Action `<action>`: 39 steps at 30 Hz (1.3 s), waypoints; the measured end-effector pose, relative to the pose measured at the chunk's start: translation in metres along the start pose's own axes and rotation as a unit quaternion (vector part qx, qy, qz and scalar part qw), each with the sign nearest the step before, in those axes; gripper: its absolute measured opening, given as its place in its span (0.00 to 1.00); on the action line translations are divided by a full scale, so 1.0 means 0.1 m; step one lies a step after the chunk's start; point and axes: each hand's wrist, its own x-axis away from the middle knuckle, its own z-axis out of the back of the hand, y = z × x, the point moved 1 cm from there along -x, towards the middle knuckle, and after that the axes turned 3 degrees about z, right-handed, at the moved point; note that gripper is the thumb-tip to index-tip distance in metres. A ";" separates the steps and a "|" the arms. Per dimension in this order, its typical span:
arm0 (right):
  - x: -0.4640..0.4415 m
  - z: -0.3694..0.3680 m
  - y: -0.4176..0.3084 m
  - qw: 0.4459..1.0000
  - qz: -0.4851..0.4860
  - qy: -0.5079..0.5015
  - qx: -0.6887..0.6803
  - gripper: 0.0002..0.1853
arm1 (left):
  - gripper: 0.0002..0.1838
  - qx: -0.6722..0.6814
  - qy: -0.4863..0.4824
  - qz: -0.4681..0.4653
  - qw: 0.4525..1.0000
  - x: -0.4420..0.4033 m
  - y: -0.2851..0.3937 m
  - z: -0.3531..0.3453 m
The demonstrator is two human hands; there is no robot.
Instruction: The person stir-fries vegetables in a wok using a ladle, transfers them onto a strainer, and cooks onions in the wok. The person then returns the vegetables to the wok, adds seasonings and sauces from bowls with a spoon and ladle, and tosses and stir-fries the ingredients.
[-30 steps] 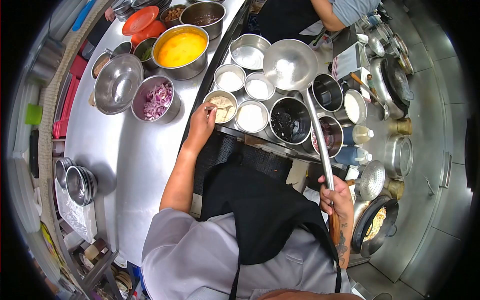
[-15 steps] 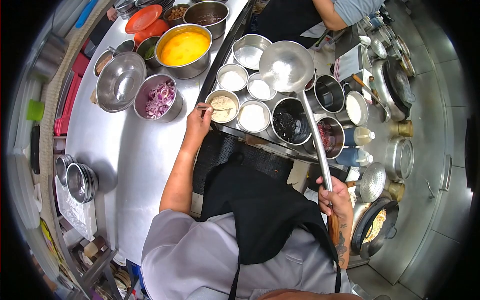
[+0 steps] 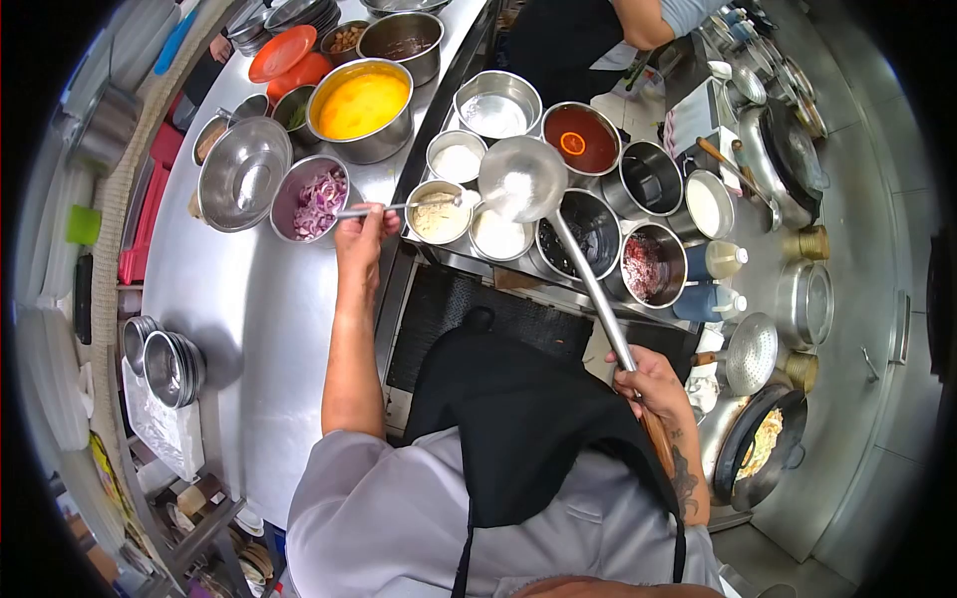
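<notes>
My left hand (image 3: 363,231) grips a metal spoon (image 3: 401,206) by its handle, closed around it. The spoon's tip is over the right side of a pot of pale beige powder (image 3: 436,216), close to the ladle's bowl, with some pale powder on it. My right hand (image 3: 655,382) is closed around the wooden handle of a large steel ladle (image 3: 521,177). The ladle's round bowl hangs above the pots, partly covering a pot of white powder (image 3: 498,237) and hiding whatever lies directly under it. What is inside the ladle cannot be made out clearly.
On the left counter stand a pot of sliced red onion (image 3: 317,204), a steel bowl (image 3: 242,171) and a pot of yellow liquid (image 3: 361,103). A pot of red sauce (image 3: 583,140) stands behind the ladle. At right is a wok of food (image 3: 760,446). Another person's arm (image 3: 643,22) shows at the top.
The spoon has lifted out of the beige powder, and my left hand has drawn back left and down. The ladle has swung left toward the powder pots, uncovering the red sauce pot.
</notes>
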 end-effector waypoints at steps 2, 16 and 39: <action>-0.05 0.03 0.05 1.000 -0.022 -0.010 0.003 0.16 | 0.06 -0.069 -0.013 -0.112 0.991 0.04 0.14 -0.12; 0.21 0.26 0.07 0.992 0.041 0.032 -0.111 0.15 | 0.05 -0.336 -0.106 -0.315 0.881 0.37 -0.66 -0.96; 0.52 0.26 0.17 0.983 0.041 0.063 -0.167 0.15 | 0.04 -0.323 -0.152 -0.253 0.899 0.31 -0.85 -0.97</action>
